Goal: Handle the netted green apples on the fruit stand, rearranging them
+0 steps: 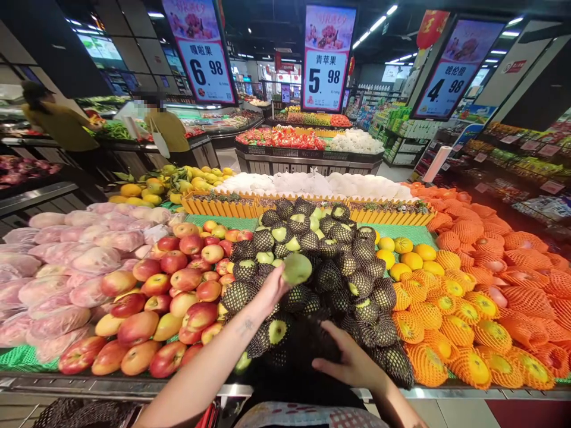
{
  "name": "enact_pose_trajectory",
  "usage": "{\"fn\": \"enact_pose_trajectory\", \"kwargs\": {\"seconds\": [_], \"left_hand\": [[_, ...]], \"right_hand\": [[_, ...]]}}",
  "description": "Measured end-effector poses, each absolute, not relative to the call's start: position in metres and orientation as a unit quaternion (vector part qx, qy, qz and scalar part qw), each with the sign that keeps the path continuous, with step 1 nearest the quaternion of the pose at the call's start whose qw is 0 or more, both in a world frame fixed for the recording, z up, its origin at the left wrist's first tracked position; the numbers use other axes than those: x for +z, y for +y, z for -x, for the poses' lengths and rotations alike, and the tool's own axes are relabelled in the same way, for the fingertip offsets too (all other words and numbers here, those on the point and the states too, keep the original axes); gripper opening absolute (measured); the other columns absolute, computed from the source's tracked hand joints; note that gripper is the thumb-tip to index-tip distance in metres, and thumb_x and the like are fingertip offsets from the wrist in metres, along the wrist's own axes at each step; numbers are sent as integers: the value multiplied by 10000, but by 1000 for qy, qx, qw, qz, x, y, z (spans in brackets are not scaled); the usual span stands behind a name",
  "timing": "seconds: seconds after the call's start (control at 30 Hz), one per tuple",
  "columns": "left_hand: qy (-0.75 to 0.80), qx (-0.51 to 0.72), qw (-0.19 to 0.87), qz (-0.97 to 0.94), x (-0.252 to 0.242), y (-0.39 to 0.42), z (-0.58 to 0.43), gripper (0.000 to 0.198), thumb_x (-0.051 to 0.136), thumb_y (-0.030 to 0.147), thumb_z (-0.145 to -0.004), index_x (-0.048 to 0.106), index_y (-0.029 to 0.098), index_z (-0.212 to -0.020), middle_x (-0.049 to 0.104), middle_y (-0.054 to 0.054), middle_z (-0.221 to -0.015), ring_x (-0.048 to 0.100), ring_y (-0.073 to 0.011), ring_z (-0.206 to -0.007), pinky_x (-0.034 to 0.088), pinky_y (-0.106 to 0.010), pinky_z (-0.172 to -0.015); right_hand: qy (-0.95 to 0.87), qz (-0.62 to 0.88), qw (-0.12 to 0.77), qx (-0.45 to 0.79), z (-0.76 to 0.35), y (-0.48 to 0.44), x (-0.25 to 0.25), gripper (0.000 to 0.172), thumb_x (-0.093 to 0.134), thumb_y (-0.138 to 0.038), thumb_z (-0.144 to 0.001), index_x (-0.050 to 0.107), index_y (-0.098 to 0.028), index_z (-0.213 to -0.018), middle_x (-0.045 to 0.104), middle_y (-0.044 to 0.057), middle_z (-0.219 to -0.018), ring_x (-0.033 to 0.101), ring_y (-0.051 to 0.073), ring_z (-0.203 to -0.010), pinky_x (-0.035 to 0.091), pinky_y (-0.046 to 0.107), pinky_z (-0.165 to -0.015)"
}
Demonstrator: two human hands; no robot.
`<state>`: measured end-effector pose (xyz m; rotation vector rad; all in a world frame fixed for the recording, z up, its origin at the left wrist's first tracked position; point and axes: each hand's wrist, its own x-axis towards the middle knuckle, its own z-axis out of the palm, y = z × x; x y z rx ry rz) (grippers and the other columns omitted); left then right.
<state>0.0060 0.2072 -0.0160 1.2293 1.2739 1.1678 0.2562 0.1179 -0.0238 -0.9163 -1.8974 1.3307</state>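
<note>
My left hand (pixel 270 294) is closed around a bare green apple (pixel 298 269), held up over the heap of green apples in black foam nets (pixel 277 331). Lower and to the right, my right hand (pixel 350 359) has its thumb and forefinger curved about a dark, black mass (pixel 307 345) near the front of the heap. What this black thing is cannot be made out, and my other right fingers are partly hidden. Red-yellow apples (pixel 191 282) lie left of my left forearm.
Oranges in orange nets (pixel 455 333) and orange-wrapped fruit (pixel 513 249) are piled right; bagged pink fruit (pixel 84 261) lies left. A yellow picket divider (pixel 218 205) and white-wrapped fruit (pixel 307 183) stand behind. A metal rail (pixel 111 385) edges the stand. Two people (pixel 167 128) are far left.
</note>
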Motion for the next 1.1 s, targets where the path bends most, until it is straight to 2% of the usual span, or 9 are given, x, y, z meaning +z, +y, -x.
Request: {"fn": "enact_pose_trajectory", "kwargs": {"seconds": [0.1,0.2,0.27,0.37,0.6,0.73,0.87,0.97,1.1], "left_hand": [[417,496,631,-426,-24,184,-34,821,240,767,-932,525,135,-1371,691,-190,-1263,728,-272,-932,574,-424,-817],[354,457,748,-325,-33,161,-52,865,453,855,-811,631,134,-1255,717,-169,-1218,727,-250,-826,533,-432,-907],[376,441,758,-300,-38,148,-57,850,546,864,-747,690,128,-1146,747,-158,-1130,720,-274,-878,495,-449,-979],[416,477,720,-283,-42,131,-58,743,677,808,-695,713,180,-1089,750,-122,-1152,654,-322,-1129,422,-468,-1089],[369,435,782,-253,-47,113,-65,665,646,782,-754,757,210,-1075,765,-101,-1135,625,-322,-1231,409,-461,-1125],[344,404,825,-193,-64,110,-73,723,640,845,-692,776,192,-972,787,-94,-990,683,-317,-1118,444,-430,-1091],[320,415,830,-191,-74,111,-73,586,640,720,-784,767,200,-1024,781,-79,-994,660,-308,-1160,454,-427,-1080],[297,437,821,-216,-73,111,-71,525,706,630,-752,752,215,-1071,763,-78,-1063,608,-317,-1239,428,-426,-1107],[290,411,836,-220,-72,109,-70,521,735,644,-742,747,210,-1031,743,-75,-1046,599,-306,-1229,379,-434,-1141]], "right_hand": [[-800,270,221,489,-237,127,0,527,768,-366,-836,665,-278,-1346,734,89,-1271,702,310,-1138,551,451,-1009],[-835,240,165,467,-230,137,14,352,733,-332,-867,745,-273,-1214,793,63,-1080,744,290,-957,585,389,-860],[-841,250,170,449,-231,142,17,254,723,-328,-878,773,-264,-1119,793,52,-1023,736,276,-918,571,362,-816],[-829,277,202,442,-237,148,18,178,726,-370,-882,782,-234,-982,778,25,-900,707,230,-813,538,311,-743],[-787,318,267,455,-251,147,2,265,815,-442,-780,744,-193,-721,629,-45,-585,545,136,-552,413,231,-533],[-733,409,387,382,-247,137,-24,291,856,-483,-716,764,-207,-720,710,1,-642,633,194,-596,482,275,-577],[-669,453,499,312,-240,124,-44,319,877,-517,-675,769,-221,-718,755,44,-688,690,244,-624,538,322,-600],[-685,411,520,302,-240,121,-41,260,870,-454,-716,746,-226,-697,700,31,-663,663,214,-611,530,297,-564],[-729,356,499,304,-249,126,-22,201,882,-412,-722,775,-243,-743,656,37,-768,658,199,-692,549,286,-609]]}}
